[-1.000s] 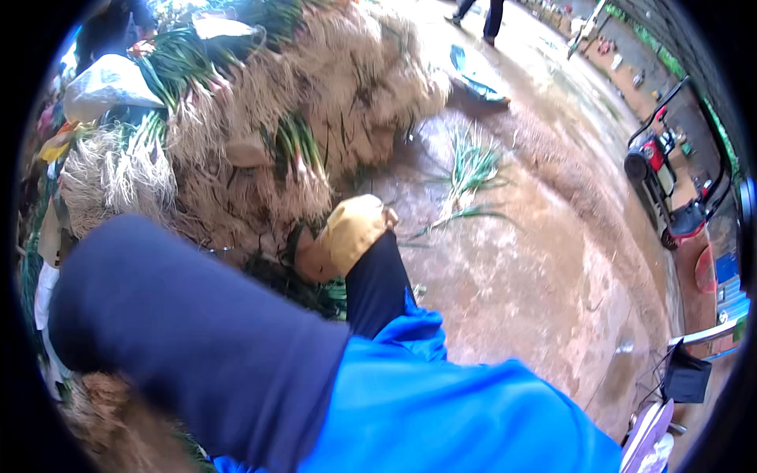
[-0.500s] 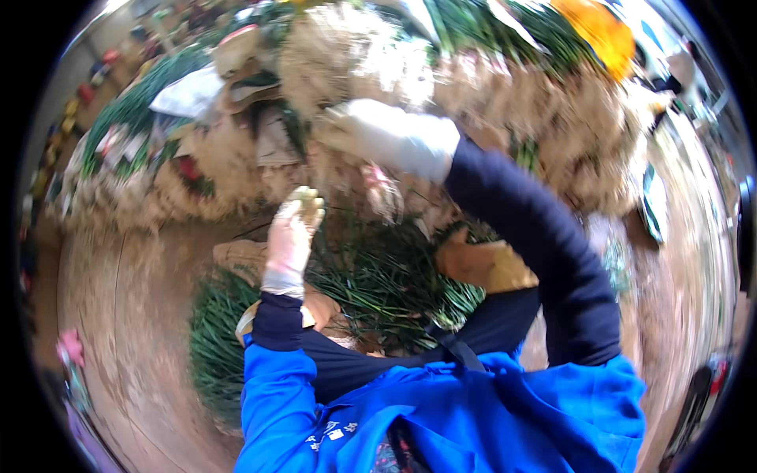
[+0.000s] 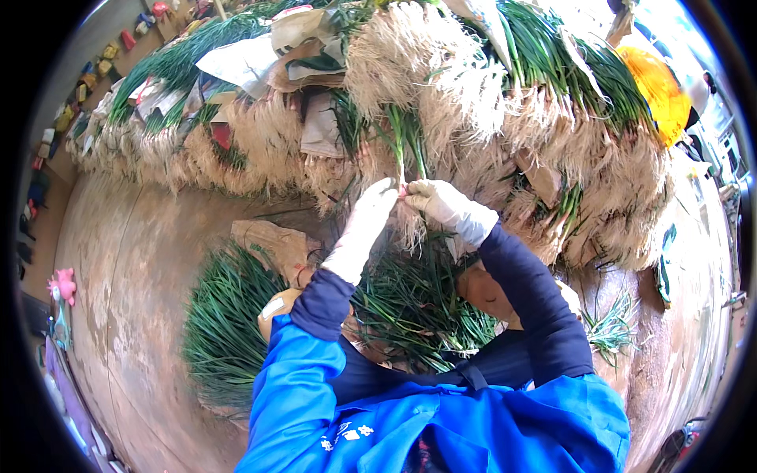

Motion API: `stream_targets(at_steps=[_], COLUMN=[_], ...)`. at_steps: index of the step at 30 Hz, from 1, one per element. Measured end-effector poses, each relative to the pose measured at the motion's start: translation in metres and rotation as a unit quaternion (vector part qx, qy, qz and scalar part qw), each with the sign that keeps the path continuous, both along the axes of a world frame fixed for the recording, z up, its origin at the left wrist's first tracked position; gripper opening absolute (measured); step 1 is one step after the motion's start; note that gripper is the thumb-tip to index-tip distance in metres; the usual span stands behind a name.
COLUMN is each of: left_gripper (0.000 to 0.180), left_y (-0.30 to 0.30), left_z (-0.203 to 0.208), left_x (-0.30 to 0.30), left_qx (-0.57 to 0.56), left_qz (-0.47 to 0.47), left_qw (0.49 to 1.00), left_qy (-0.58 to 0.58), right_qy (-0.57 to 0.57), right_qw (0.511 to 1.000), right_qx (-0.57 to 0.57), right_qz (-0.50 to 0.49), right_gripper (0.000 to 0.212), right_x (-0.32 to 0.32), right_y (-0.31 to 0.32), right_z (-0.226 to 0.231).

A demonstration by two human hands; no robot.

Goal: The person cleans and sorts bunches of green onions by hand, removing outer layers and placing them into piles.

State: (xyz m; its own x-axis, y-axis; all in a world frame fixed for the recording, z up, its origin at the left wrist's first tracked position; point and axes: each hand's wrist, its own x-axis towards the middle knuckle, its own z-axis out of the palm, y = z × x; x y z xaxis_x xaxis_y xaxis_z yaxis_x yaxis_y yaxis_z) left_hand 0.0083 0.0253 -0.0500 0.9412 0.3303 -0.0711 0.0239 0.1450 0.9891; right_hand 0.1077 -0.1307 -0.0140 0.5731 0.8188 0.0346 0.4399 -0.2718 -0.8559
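Note:
In white gloves, my left hand and my right hand meet in front of the pile, fingers closed around a small bunch of scallions. Its green leaves point away from me and pale roots hang below my fingers. The pinkish stem ends show between the fingertips. Just beyond rises a large heap of scallions, its pale, stringy roots facing me. Under my forearms, loose green scallion leaves lie across my lap.
A thick bundle of green scallions lies on the floor to the left, beside a brown paper piece. A few stray scallions rest at the right. White sacking and an orange-yellow bag sit on the heap.
My right hand has drawn back from the heap toward me. My left hand has moved right and away from me to meet it, and both now grip the scallions.

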Motion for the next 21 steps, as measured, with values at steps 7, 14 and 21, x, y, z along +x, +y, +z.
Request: stream_targets(at_steps=[7,14,21], left_gripper=[0.037,0.026,0.027], left_y=[0.013,0.002,-0.033], left_z=[0.036,0.067,0.034], left_x=[0.036,-0.011,-0.116], left_qx=[0.322,-0.045,-0.438], left_qz=[0.011,-0.159,-0.206], left_qw=[0.94,0.98,0.873], left_qy=[0.112,0.107,0.053], right_qy=[-0.444,-0.38,-0.384], right_qw=[0.879,0.899,0.869], right_qx=[-0.168,-0.141,-0.295], right_qz=[0.038,-0.168,0.098], right_gripper=[0.018,0.014,0.021], right_x=[0.022,0.029,-0.049], right_y=[0.033,0.027,-0.109], right_z=[0.061,0.026,-0.058])
